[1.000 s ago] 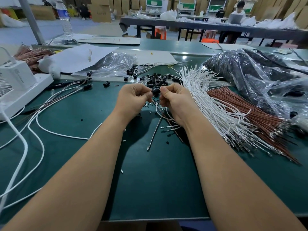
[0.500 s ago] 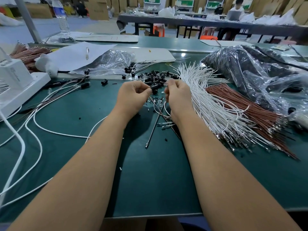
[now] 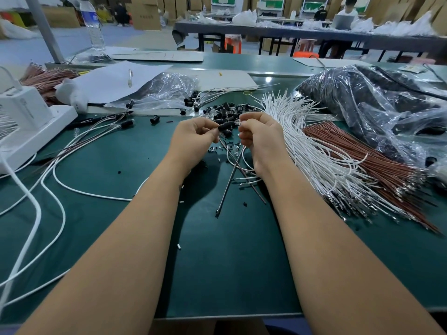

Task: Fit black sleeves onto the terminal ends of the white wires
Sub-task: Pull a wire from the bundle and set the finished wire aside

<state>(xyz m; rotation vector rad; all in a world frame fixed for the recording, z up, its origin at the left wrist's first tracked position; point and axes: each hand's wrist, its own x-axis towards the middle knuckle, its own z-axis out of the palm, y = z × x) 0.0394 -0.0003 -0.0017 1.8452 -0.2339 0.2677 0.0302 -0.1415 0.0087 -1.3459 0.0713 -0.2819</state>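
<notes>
Clearly both hands are raised just above the counter (image 3: pixel 217 262) so the work sits close under the eyes. The left hand (image 3: pixel 193 139) pinches a black sleeve (image 3: pixel 226 126) between thumb and fingertips, its open end turned toward the right hand (image 3: pixel 260 136), presumably so a terminal can go straight in. The right hand is curled round wires (image 3: pixel 238 163) that hang from it down to the counter; something small and clear shows at its fingertips, but whether that is the terminal end I cannot tell. Sleeve and right fingertips are near, not yet touching, so the fitting looks not yet done. Loose sleeves (image 3: pixel 225 111) lie heaped just beyond the hands, and the white wire bundle (image 3: pixel 314 151) fans out beside the right hand, with brown wires (image 3: pixel 367 163) farther right, all likely laid within easy reach for repeated picking.
</notes>
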